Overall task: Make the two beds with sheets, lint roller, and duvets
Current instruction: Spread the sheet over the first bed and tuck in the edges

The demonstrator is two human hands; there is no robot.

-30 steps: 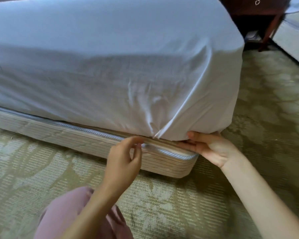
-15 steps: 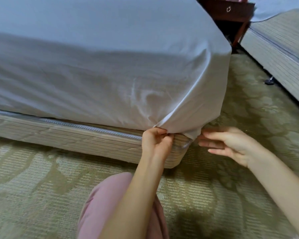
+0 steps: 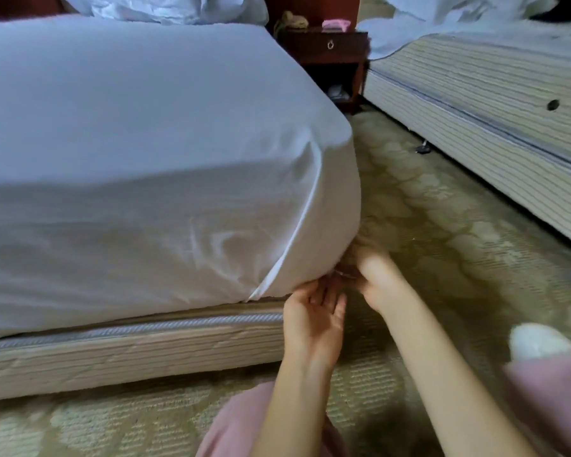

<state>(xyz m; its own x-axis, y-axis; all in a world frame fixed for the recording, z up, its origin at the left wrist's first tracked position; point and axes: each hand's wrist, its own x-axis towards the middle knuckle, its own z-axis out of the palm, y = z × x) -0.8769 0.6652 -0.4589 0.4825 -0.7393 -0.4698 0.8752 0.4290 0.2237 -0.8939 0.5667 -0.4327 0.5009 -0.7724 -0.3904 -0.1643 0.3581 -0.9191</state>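
A white sheet (image 3: 152, 179) is stretched over the mattress of the near bed, with a diagonal fold running down to its corner (image 3: 261, 291). My left hand (image 3: 314, 315) is just below that corner, palm up, fingers apart, holding nothing. Blurred by motion, my right hand (image 3: 373, 272) is pressed against the underside of the mattress corner, its fingertips hidden between the sheet and the striped bed base (image 3: 129, 351). The second bed (image 3: 495, 103) at the right shows a bare striped mattress side with white bedding (image 3: 459, 24) bunched on top.
A dark wooden nightstand (image 3: 330, 51) with small items on it stands between the beds at the back. Patterned green carpet (image 3: 442, 245) fills the aisle. My pink-clad knees (image 3: 238, 423) and a white slipper (image 3: 534, 341) are low in view.
My left hand has let go of the sheet's corner fold and dropped open below it. My right hand has moved in under the mattress corner. My head has lifted toward the nightstand.
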